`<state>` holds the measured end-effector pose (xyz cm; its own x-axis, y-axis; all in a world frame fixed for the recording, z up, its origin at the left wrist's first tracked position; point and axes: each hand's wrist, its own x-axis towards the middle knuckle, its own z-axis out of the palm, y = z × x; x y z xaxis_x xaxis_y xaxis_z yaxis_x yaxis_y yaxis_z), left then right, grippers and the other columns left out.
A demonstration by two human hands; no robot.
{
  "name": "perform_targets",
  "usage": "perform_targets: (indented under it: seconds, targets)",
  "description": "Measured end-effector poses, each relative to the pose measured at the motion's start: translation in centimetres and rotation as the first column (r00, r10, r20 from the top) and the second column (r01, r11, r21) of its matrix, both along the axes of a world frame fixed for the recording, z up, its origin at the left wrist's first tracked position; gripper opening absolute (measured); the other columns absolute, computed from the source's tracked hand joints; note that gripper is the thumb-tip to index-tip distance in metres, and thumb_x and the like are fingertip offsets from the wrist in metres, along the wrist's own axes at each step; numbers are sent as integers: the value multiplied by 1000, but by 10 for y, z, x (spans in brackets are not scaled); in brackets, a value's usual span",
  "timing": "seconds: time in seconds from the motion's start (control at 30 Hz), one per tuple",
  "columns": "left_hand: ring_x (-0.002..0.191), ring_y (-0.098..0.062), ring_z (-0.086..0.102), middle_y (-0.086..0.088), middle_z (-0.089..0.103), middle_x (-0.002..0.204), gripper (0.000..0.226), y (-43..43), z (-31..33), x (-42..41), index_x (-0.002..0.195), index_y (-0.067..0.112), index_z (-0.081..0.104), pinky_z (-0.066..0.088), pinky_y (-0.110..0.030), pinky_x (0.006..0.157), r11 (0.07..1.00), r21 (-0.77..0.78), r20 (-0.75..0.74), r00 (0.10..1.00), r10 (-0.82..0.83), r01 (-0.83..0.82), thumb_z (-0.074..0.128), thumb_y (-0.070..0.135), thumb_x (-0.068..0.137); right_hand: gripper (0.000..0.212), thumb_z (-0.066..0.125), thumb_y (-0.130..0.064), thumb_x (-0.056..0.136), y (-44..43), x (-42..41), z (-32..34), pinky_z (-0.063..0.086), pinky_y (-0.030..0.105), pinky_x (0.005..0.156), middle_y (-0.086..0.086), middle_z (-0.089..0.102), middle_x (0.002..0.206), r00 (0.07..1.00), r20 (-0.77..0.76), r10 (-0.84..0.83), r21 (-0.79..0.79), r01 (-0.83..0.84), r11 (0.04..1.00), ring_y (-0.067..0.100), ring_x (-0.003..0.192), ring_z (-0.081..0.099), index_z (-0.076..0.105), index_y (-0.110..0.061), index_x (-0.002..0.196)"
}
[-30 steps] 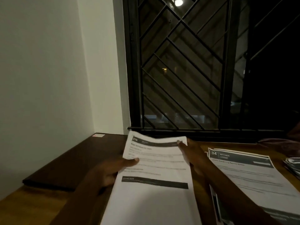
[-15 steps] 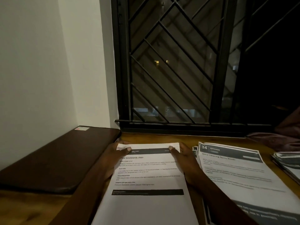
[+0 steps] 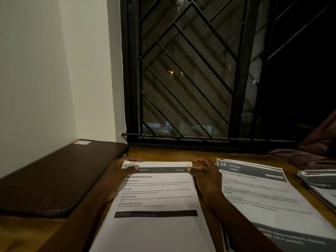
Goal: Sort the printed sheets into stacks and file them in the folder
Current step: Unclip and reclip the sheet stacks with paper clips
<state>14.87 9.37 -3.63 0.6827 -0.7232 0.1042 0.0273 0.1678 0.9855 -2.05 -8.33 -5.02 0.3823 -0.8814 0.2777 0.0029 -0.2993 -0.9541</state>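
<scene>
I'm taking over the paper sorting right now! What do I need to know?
Left hand pinches the far left corner of the Wipe baseboards clean page; right hand pinches the far right corner.
The Kitchen stack lies to the right on the table, another stack beyond it.
The dark folder lies shut on the left.
Done: two stacks started. Left: place this page, then file everything.

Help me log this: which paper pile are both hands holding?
The Wipe baseboards clean pile: left hand and right hand pinch its far corners. The Kitchen stack and far-right pile lie untouched.
</scene>
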Motion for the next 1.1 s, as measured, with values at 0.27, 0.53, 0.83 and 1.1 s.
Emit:
perform_targets:
  seconds: [0.27,0.53,0.83,1.1]
  targets:
    - [64,-22,72,-12,74,79,15,0,-1,-4,92,9,62,59,-30,53,998,-36,63,997,54,-52,57,-5,88,25,72,-12,81,11,-6,5,42,11,63,-8,69,80,998,9,-66,-163,66,984,6,79,64,60,-32,74]
    - [66,-22,72,-15,73,84,12,3,2,-5,95,7,62,58,-28,53,999,-25,73,996,49,-48,56,-3,90,27,63,-8,84,20,-8,3,35,6,69,-9,57,87,984,40,-173,-466,172,868,8,80,52,54,-27,68]
    - [62,-20,72,-9,72,76,15,3,3,-8,93,11,61,59,-30,52,997,-39,14,998,66,-65,54,-2,92,25,75,-12,78,30,-12,9,45,6,64,-11,62,77,998,51,36,-324,-18,946,3,72,58,56,-28,79]
    - [64,-20,72,-9,73,81,14,3,0,-3,95,11,62,58,-28,52,997,-25,50,996,73,-72,56,-1,91,29,69,-3,82,27,-12,4,44,9,62,-11,67,81,999,25,-39,-447,46,893,0,75,61,59,-27,71]
